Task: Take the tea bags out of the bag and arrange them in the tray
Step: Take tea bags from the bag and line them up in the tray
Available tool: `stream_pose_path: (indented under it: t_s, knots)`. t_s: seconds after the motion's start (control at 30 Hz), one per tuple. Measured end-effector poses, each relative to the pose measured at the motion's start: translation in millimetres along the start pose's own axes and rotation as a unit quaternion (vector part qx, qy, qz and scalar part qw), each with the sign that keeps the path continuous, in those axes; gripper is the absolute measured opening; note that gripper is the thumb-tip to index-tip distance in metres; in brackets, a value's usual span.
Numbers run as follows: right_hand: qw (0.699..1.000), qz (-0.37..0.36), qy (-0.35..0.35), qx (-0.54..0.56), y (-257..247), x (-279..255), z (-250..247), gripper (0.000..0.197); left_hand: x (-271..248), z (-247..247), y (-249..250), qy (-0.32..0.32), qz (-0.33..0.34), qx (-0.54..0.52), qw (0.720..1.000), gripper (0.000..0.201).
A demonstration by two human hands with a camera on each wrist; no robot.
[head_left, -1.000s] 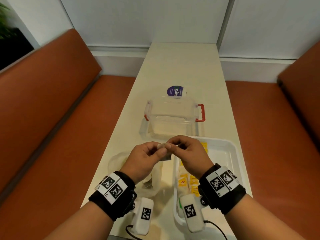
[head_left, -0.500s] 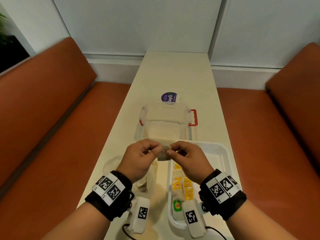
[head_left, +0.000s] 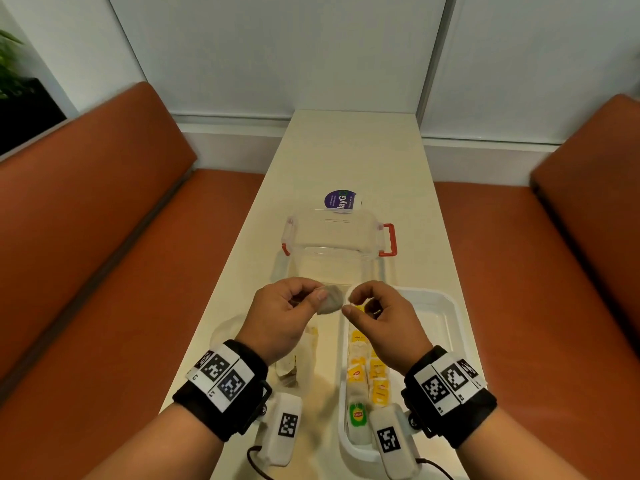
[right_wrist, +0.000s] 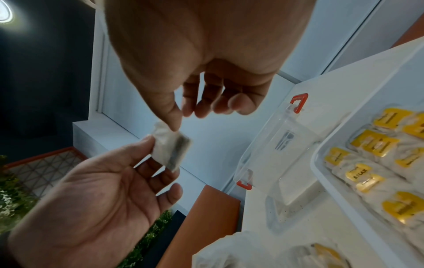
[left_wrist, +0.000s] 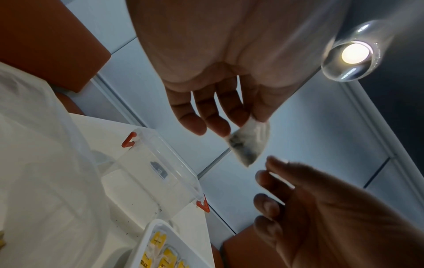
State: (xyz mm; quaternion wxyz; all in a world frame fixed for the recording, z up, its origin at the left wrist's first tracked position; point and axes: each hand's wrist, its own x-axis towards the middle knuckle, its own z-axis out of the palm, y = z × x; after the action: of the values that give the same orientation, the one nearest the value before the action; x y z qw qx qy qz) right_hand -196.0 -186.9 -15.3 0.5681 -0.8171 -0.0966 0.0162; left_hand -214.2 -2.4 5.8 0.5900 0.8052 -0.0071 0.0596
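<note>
From the head view, the change since half a second before was plain: both hands had pinched one tea bag point(head_left: 330, 302) together, and now only the left hand point(head_left: 281, 315) kept it, thumb and forefinger nipping its near edge, while the right hand point(head_left: 379, 318) had let go and drawn just aside, thumb and forefinger parted a little around nothing, over the far end of the tray point(head_left: 450, 308). I judged the bag freed or straightened and ready to go into a row beside the yellow-tagged tea bags point(head_left: 375, 374) below the right wrist; the plastic bag point(head_left: 228, 329) lay under the left palm.

From the left wrist view, the tea bag point(left_wrist: 249, 143) hung past the fingertips, the other fingers loosely extended, and the right hand point(left_wrist: 321, 208) sat near below it, apart.

From the right wrist view, the right thumb tip lay against or just beside the tea bag's point(right_wrist: 171, 145) top corner; contact was unclear, and the remaining fingers curled loosely, empty
</note>
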Motion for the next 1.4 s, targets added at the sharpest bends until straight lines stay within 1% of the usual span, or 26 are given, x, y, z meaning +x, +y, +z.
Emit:
stream_pose_path:
  t_s: [0.07,0.13,0.23,0.37,0.47,0.53,0.57,0.6,0.63,0.67,0.73,0.77,0.83,0.9,0.97,1.03,1.07,1.17,1.3,1.33,1.4]
  knots:
    - [0.999,-0.008,0.023,0.022,-4,-3,0,0.012,-2,2,1,0.03,0.001,0.025,0.999,0.01]
    - [0.999,-0.024,0.008,0.035,-12,-4,4,0.009,-4,7,3,0.042,0.004,0.031,0.999,0.013]
    - [0.999,-0.041,-0.014,0.033,-19,-5,6,0.013,-8,13,7,0.02,0.011,0.013,1.0,0.017]
    - [0.998,-0.022,-0.007,0.05,-15,-2,4,0.015,-8,12,6,-0.017,0.0,-0.019,1.0,0.03]
    - [0.998,-0.015,0.005,0.066,-12,1,3,0.007,-9,12,6,-0.047,-0.002,-0.036,0.998,0.031]
    - [0.995,-0.01,0.008,0.095,-11,2,1,0.002,-9,11,5,-0.029,0.003,-0.023,0.999,0.027]
    - [0.994,-0.009,0.003,0.111,-12,2,0,0.002,-7,9,4,-0.014,0.011,-0.001,1.0,0.023]
    - [0.992,-0.007,-0.008,0.126,-13,2,-1,0.002,-6,7,2,-0.011,0.019,0.027,0.999,0.024]
    - [0.99,-0.008,-0.021,0.142,-14,1,-2,0.002,-4,6,0,-0.025,0.022,0.05,0.998,0.027]
    - [0.988,-0.011,-0.031,0.15,-16,0,-3,0.002,-2,5,-1,-0.051,0.019,0.06,0.997,0.029]
    - [0.988,-0.017,-0.032,0.148,-15,1,-4,0.007,0,5,-1,-0.106,0.007,0.053,0.993,0.027]
    - [0.989,-0.018,-0.027,0.144,-14,2,-4,0.011,1,6,-2,-0.12,0.008,0.046,0.992,0.024]
    - [0.99,-0.013,-0.017,0.142,-11,2,-2,0.02,1,7,-2,-0.121,0.014,0.039,0.992,0.015]
    - [0.99,0.003,-0.007,0.141,-6,1,-1,0.023,0,9,-3,-0.111,0.012,0.032,0.993,0.012]
    - [0.992,0.006,-0.012,0.127,-3,-1,1,0.018,-2,10,-4,-0.108,-0.005,0.02,0.994,0.015]
    - [0.992,0.007,-0.023,0.123,-1,-1,1,0.009,-4,12,-7,-0.106,-0.022,0.021,0.994,0.023]
    - [0.991,0.011,-0.025,0.129,-1,-1,0,0.005,-4,12,-10,-0.1,-0.032,0.023,0.994,0.023]
    - [0.991,0.048,0.006,0.126,15,8,-13,0.009,-6,4,-18,-0.067,-0.071,0.03,0.995,0.012]
    - [0.987,0.127,0.092,0.027,71,24,-45,0.008,-10,-20,-28,-0.059,-0.113,0.059,0.99,0.007]
    - [0.983,0.147,0.106,0.003,87,26,-52,0.01,-11,-25,-32,-0.056,-0.124,0.066,0.989,0.006]
    - [0.975,0.19,0.106,-0.055,117,27,-60,0.016,-13,-34,-39,-0.05,-0.141,0.075,0.986,0.007]
